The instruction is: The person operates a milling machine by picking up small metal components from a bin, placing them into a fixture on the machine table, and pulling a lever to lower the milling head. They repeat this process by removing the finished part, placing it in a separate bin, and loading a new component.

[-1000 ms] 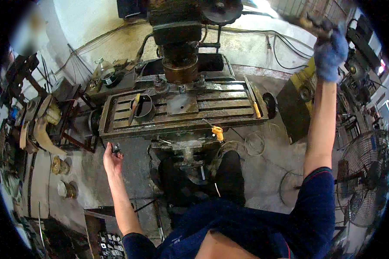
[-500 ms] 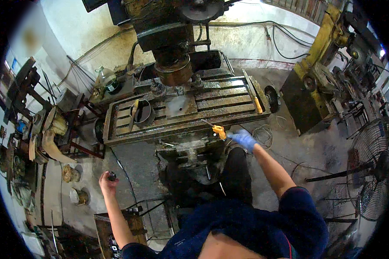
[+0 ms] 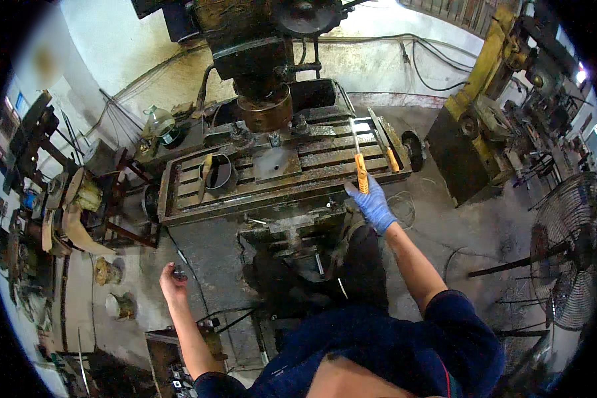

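Note:
My right hand (image 3: 373, 204), in a blue glove, is closed round an orange air blow gun (image 3: 361, 174). Its long thin metal nozzle points away from me over the right part of the slotted machine table (image 3: 239, 201). My bare left hand (image 3: 173, 285) is out to the left, above the floor, with its fingers closed on a small dark block (image 3: 178, 272). The block's exact kind is too small to make out. Under the spindle head (image 3: 266, 109) a flat metal plate (image 3: 275, 164) lies on the table.
A pot of dark liquid (image 3: 220, 175) with a brush (image 3: 205, 174) stands on the table's left. An orange-handled file (image 3: 392, 160) lies at its right end. A floor fan (image 3: 564, 255) stands to the right. Two buckets (image 3: 119, 306) stand on the left floor.
My right hand has risen slightly, and the blow gun has turned from pointing left to pointing away over the table. My left hand with the block has shifted a little to the right.

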Demonstrator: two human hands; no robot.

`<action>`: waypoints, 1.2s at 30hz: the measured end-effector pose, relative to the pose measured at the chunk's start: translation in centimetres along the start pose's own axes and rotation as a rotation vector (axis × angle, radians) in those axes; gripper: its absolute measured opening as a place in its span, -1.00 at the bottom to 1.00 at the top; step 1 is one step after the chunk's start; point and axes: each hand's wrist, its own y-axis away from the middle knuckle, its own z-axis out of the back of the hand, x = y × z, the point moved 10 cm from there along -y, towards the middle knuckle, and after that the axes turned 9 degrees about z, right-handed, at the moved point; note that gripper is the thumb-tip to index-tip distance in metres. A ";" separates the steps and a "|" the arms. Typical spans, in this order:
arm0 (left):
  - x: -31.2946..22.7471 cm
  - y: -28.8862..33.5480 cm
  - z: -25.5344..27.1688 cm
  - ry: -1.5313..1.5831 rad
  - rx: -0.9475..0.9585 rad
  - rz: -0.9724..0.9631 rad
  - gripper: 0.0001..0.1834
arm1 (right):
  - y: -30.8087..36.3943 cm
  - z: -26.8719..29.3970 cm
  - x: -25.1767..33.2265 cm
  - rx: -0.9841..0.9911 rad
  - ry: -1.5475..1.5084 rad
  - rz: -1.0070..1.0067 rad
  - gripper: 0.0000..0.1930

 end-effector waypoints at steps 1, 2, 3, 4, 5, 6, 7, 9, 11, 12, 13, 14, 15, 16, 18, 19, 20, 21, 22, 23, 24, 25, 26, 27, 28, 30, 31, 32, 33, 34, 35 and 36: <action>0.5 -0.2 -0.6 -0.033 0.012 0.006 -0.92 | -0.5 0.6 1.5 0.078 0.158 0.020 -0.47; 0.9 -0.1 -1.3 -0.061 0.023 0.007 -0.92 | -1.1 1.1 3.1 0.152 0.309 0.052 -0.47; 1.1 0.4 -2.4 -0.080 0.041 -0.012 -0.92 | -1.0 0.0 5.9 0.244 0.447 0.084 -0.45; 1.3 1.1 -4.1 -0.104 0.061 -0.029 -0.93 | -1.0 -1.2 7.5 0.332 0.585 0.111 -0.43; 1.4 1.8 -5.4 -0.131 0.077 -0.052 -0.93 | -1.2 -3.0 8.1 0.456 0.778 0.165 -0.38; 1.6 2.1 -5.8 -0.141 0.068 -0.051 -0.93 | -1.6 -4.9 8.0 0.621 0.920 0.121 -0.41; 1.8 2.5 -6.1 -0.150 0.058 -0.050 -0.93 | -2.2 -6.2 9.1 0.661 0.939 0.111 -0.43; 1.8 3.4 -6.6 -0.194 0.070 -0.067 -0.92 | -3.4 -8.5 10.3 0.687 0.974 0.122 -0.48; 1.9 4.1 -8.2 -0.265 0.129 -0.092 -0.91 | -5.5 -10.0 9.0 0.650 1.012 0.149 -0.52; 1.9 5.0 -9.7 -0.304 0.159 -0.103 -0.90 | -6.8 -10.2 8.5 0.597 0.959 0.159 -0.55; 1.9 6.0 -10.9 -0.379 0.151 -0.092 -0.89 | -8.0 -10.4 7.6 0.581 0.984 0.144 -0.56; 1.7 6.7 -12.1 -0.444 0.157 -0.108 -0.88 | -8.9 -10.6 7.0 0.566 1.006 0.130 -0.57; 1.7 7.3 -12.8 -0.503 0.156 -0.122 -0.88 | -9.0 -11.1 6.7 0.581 0.985 0.108 -0.56; 1.7 7.6 -13.6 -0.564 0.161 -0.135 -0.88 | -8.8 -11.2 6.6 0.579 0.954 0.102 -0.56; 2.1 7.8 -15.5 -0.629 0.200 -0.147 -0.84 | -7.9 -11.2 7.0 0.577 0.896 0.092 -0.56; 2.6 7.4 -16.8 -0.653 0.239 -0.147 -0.83 | -7.7 -10.8 6.0 0.544 0.875 0.124 -0.53; 3.0 7.1 -17.8 -0.674 0.270 -0.146 -0.82 | -6.5 -10.6 6.1 0.611 0.870 0.120 -0.51; 3.2 7.6 -19.6 -0.682 0.292 -0.172 -0.80 | -4.9 -9.9 7.0 0.673 0.866 0.114 -0.49; 3.8 7.5 -20.9 -0.687 0.345 -0.165 -0.79 | -3.4 -9.2 7.7 0.731 0.860 0.110 -0.47; 4.5 7.6 -22.7 -0.699 0.407 -0.163 -0.78 | -1.4 -9.0 7.5 0.856 0.808 0.141 -0.44; 5.2 7.7 -24.8 -0.712 0.476 -0.160 -0.77 | 0.7 -8.5 7.4 0.975 0.754 0.167 -0.40; 5.7 7.8 -26.2 -0.727 0.499 -0.157 -0.76 | 2.8 -7.6 8.8 1.017 0.663 0.190 -0.37; 6.4 7.8 -28.0 -0.744 0.531 -0.154 -0.75 | 4.7 -6.6 10.3 1.049 0.573 0.209 -0.35; 7.0 7.8 -29.6 -0.767 0.562 -0.149 -0.75 | 5.6 -5.8 11.0 1.011 0.551 0.231 -0.34; 7.5 7.8 -31.1 -0.778 0.572 -0.146 -0.74 | 6.1 -5.3 11.4 0.975 0.529 0.253 -0.34; 8.4 7.8 -34.0 -0.807 0.595 -0.131 -0.72 | 6.5 -4.4 10.0 0.970 0.688 0.302 -0.36; 8.1 8.2 -36.7 -0.956 0.689 -0.310 -0.70 | 6.3 -3.8 9.7 0.955 0.679 0.319 -0.37; 8.0 8.3 -38.5 -1.033 0.700 -0.383 -0.69 | 6.0 -3.6 9.4 0.954 0.668 0.343 -0.37; 7.4 7.9 -40.3 -1.168 0.701 -0.606 -0.65 | 4.8 -2.4 9.7 0.845 0.561 0.323 -0.39; 6.9 7.6 -41.3 -1.305 0.675 -0.827 -0.61 | 3.5 -2.1 9.2 0.788 0.500 0.252 -0.48; 5.8 9.2 -42.8 -1.376 0.588 -1.019 -0.61 | 1.8 -1.5 8.7 0.707 0.418 0.273 -0.51; 6.0 8.6 -44.0 -1.419 0.599 -1.107 -0.61 | 0.1 -1.2 8.0 0.628 0.337 0.298 -0.53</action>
